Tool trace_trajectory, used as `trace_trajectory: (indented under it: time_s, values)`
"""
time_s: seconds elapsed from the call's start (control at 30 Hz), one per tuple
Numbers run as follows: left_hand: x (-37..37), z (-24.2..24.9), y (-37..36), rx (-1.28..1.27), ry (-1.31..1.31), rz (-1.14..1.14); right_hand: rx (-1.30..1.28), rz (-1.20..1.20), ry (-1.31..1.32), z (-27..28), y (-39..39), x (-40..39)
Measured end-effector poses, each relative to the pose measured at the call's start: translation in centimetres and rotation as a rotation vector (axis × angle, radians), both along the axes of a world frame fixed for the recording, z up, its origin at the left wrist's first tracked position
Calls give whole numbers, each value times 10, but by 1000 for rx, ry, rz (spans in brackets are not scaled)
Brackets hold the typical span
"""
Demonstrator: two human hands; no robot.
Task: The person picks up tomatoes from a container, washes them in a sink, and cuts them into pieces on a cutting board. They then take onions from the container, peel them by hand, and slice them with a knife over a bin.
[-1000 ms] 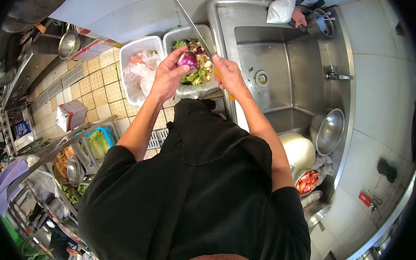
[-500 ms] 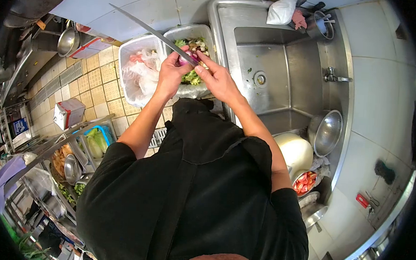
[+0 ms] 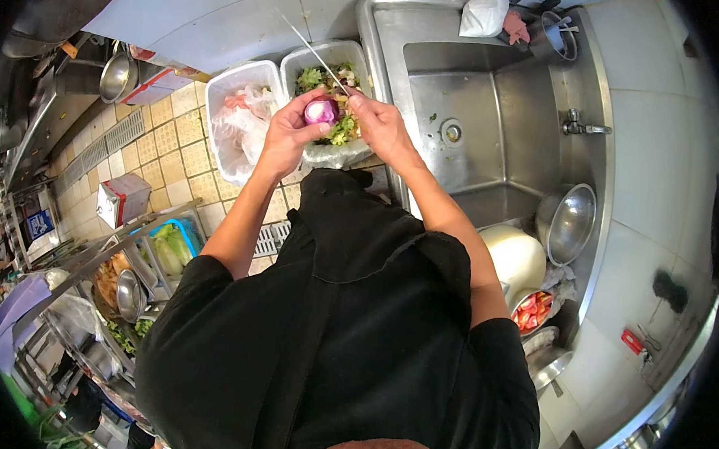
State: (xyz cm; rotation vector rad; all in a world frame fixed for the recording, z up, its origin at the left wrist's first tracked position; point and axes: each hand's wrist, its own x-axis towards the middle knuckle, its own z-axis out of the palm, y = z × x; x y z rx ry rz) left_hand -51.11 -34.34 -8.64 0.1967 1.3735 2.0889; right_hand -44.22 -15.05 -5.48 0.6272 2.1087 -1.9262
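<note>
A purple onion (image 3: 321, 111) with a pale cut end sits in my left hand (image 3: 286, 137), whose fingers curl round it. My right hand (image 3: 384, 134) grips a long knife (image 3: 313, 50); its handle is hidden in the hand and its thin blade points up and left. Both hands are over a white bin (image 3: 352, 152) holding green leaves and vegetable scraps (image 3: 345, 129). The blade is seen nearly edge-on, just beyond the onion.
Left of the scrap bin stands another bin (image 3: 214, 107) with clear plastic bags. A steel sink (image 3: 459, 177) is at the right, with a metal bowl (image 3: 572, 226) and cut red pieces (image 3: 531, 311) in a container nearby. A rack (image 3: 106, 252) holds vegetables at the left.
The knife blade has turned edge-on and moved off the onion, which now shows more fully. My right hand has shifted slightly away from my left hand.
</note>
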Motion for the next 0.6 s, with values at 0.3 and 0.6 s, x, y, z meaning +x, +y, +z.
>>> trace_trajectory:
  time_s: [0.3,0.6]
  values:
    - [-10,-21,2,224,-315,130,67,70,110,12,-8,4]
    - [1,-22,12,167,-204,130,326,258,-36,37,-11,9]
